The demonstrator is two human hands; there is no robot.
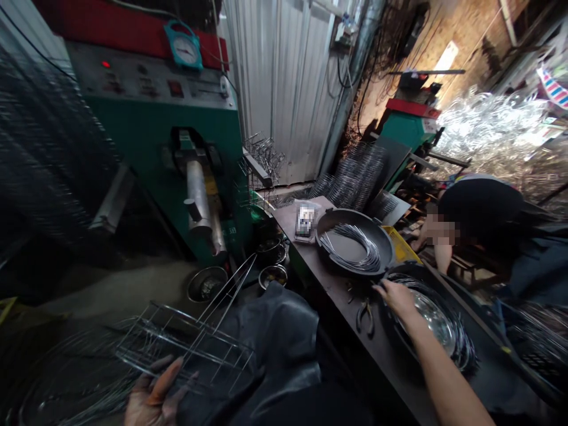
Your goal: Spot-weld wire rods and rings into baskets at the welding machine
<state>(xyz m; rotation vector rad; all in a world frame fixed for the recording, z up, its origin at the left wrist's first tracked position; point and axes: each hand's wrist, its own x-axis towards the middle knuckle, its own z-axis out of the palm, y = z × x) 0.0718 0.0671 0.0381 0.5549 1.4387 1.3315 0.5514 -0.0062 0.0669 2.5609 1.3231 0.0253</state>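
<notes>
My left hand (153, 393), low at the left, grips a wire rack (189, 334) of thin shiny metal wires, with two long wires rising to the upper right. It is held above my dark apron (284, 337). My right hand (399, 302) reaches over the bench with its fingers pinched together, at the edge between two black pans. What they hold is too small to tell. The farther pan (326, 260) contains a coil of bent wires (370, 257). In the nearer pan lie wire rings (461, 337) around a shiny metal bowl (432, 316). Pliers (365, 319) rest beside it.
A green machine (146, 142) with a protruding metal arm (195, 189) stands ahead on the left; a blue dial (184, 47) hangs on it. Bowls (207, 284) sit near its base. Another person (479, 204) bends over at the right, near stacked wire pieces (355, 174).
</notes>
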